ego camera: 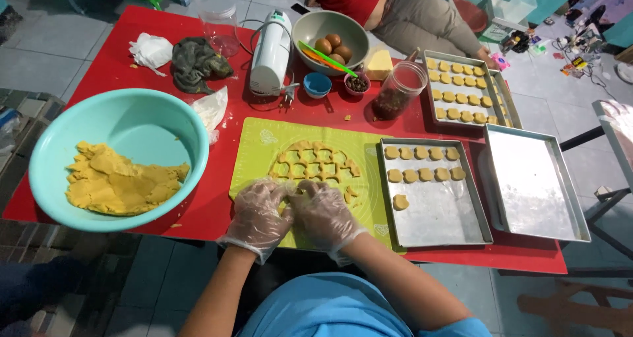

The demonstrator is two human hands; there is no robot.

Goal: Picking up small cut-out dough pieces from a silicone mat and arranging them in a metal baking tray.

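My left hand [259, 213] and my right hand [324, 213], both in clear plastic gloves, meet at the near edge of a green silicone mat [264, 146]. Their fingertips press together on a small piece of yellow dough, mostly hidden by the fingers. Just beyond them lies a rolled dough sheet [315, 163] full of cut-out holes. To the right, a metal baking tray [461, 225] holds two rows of cut cookies and one single cookie [400, 202].
A teal bowl [158, 122] with a dough lump [119, 182] sits left. At the back: a hand mixer [271, 53], a bowl of eggs [316, 30], a jar [395, 90], a filled cookie tray [461, 86]. An empty tray [534, 179] lies right. Another person sits opposite.
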